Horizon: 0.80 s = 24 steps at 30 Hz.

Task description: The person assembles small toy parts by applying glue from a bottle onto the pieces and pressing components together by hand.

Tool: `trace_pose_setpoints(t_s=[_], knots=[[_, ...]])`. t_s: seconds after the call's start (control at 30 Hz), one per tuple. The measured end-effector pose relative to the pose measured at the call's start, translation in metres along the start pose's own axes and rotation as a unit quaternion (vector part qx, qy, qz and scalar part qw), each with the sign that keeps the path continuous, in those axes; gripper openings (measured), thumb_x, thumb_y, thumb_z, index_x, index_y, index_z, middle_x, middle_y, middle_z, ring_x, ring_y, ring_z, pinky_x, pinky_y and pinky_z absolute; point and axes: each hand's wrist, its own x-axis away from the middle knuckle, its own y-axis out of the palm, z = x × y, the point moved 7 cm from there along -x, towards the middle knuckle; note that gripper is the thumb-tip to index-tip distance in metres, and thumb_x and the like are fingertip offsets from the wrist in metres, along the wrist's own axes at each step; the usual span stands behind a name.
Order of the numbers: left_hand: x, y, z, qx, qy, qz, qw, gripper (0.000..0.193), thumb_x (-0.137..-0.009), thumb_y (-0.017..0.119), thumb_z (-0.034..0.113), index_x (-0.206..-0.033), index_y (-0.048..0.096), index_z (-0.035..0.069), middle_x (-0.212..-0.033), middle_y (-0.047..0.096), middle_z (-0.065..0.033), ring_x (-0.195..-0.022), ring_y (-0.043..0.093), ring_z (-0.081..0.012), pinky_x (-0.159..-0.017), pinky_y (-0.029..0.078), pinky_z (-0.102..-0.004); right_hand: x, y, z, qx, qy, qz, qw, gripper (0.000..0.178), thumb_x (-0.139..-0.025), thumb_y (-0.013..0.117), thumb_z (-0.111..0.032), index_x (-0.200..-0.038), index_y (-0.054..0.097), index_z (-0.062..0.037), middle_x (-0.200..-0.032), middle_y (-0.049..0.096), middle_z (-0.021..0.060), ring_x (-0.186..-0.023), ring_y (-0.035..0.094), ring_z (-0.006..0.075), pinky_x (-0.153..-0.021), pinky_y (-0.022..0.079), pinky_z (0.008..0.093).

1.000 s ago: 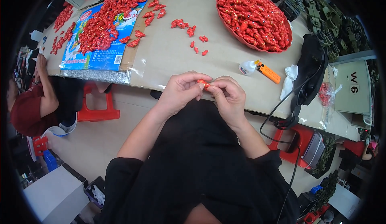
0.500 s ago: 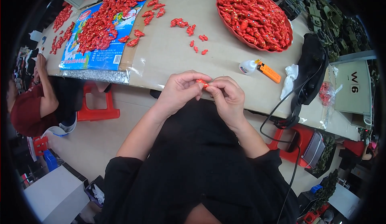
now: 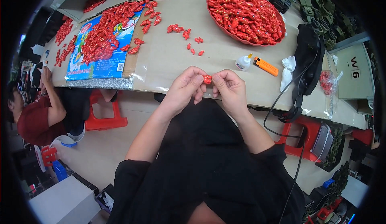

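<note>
Between my two hands, over the table's near edge, is a small shiny red figurine (image 3: 207, 79) with gold-coloured marks. My left hand (image 3: 188, 85) pinches its left side between thumb and fingers. The thumb and forefinger of my right hand (image 3: 228, 88) close on its right side. Fingertips cover part of the piece, so its full shape is hidden. Ahead on the table lie several loose red pieces (image 3: 186, 34) like it. A small white bottle with a yellowish tip (image 3: 243, 62) stands right of my hands, with an orange rectangular pack (image 3: 265, 66) beside it.
A red scalloped bowl (image 3: 244, 42) heaped with red figurines stands at the back. More lie on a blue printed cardboard sheet (image 3: 102, 72) at left. White tissue (image 3: 287, 74), a black strap bag (image 3: 309, 59) and a dark cable lie right. A person in dark red (image 3: 38, 119) sits at left.
The red figurine has turned in my fingers and shows more of its broad side. My hands stay together at the table edge. The whole view has shifted slightly.
</note>
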Motion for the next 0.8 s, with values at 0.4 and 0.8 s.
trace_pose_setpoints(t_s=[0.4,0.8], knots=[[-0.0005,0.0004,0.0019,-0.005,0.020,-0.008,1.000,0.017,-0.090,0.041,0.018,-0.096,0.043,0.003,-0.074,0.049,-0.0043,-0.056,0.043,-0.0074,-0.049,0.037,-0.0198,0.0016,0.0025,-0.0032,0.026,-0.005,0.005,1.000,0.013,-0.084,0.055,-0.014,-0.082,0.054,-0.0011,-0.069,0.055,0.0010,-0.053,0.047,0.0029,-0.047,0.039,0.0158],[0.0026,0.0009,0.0054,-0.020,0.020,0.008,1.000,0.011,-0.086,0.045,0.007,-0.095,0.042,0.003,-0.071,0.045,-0.0012,-0.053,0.034,-0.0037,-0.047,0.031,-0.0182,0.0016,0.0029,-0.0016,0.048,0.010,0.006,0.999,0.012,-0.084,0.055,-0.012,-0.081,0.054,-0.0011,-0.068,0.054,0.0010,-0.052,0.046,0.0033,-0.046,0.040,0.0163]])
